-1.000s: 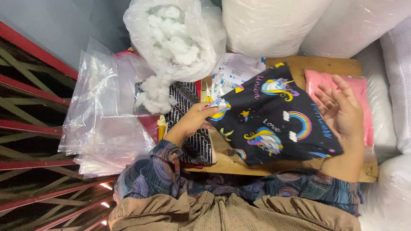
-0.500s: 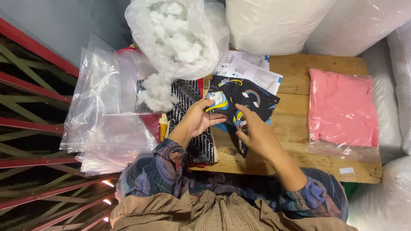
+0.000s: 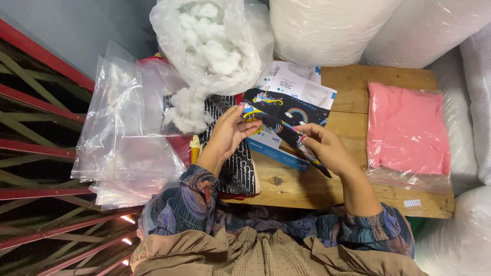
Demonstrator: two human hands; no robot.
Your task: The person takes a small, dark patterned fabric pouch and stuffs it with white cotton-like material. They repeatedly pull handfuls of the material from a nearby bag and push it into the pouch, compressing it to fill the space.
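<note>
My left hand (image 3: 229, 134) and my right hand (image 3: 323, 147) together hold a black cloth with rainbow and unicorn prints (image 3: 286, 110) over a wooden table (image 3: 358, 87). The cloth is folded into a narrow strip between the hands. The left hand pinches its left end, the right hand grips its right end. Under the cloth lies a blue and white printed card (image 3: 273, 149). Both forearms wear patterned sleeves.
A clear bag of white stuffing (image 3: 212, 43) stands at the back left, with a loose tuft (image 3: 186, 110) below it. Clear plastic bags (image 3: 123, 138) lie stacked at left. A pink cloth in plastic (image 3: 406, 128) lies at right. A black patterned cloth (image 3: 238, 163) lies by my left wrist. Large white sacks (image 3: 358, 28) ring the table.
The black printed cloth was spread wide a second ago; it is now folded into a narrow strip. My right hand moved from the far right to the middle.
</note>
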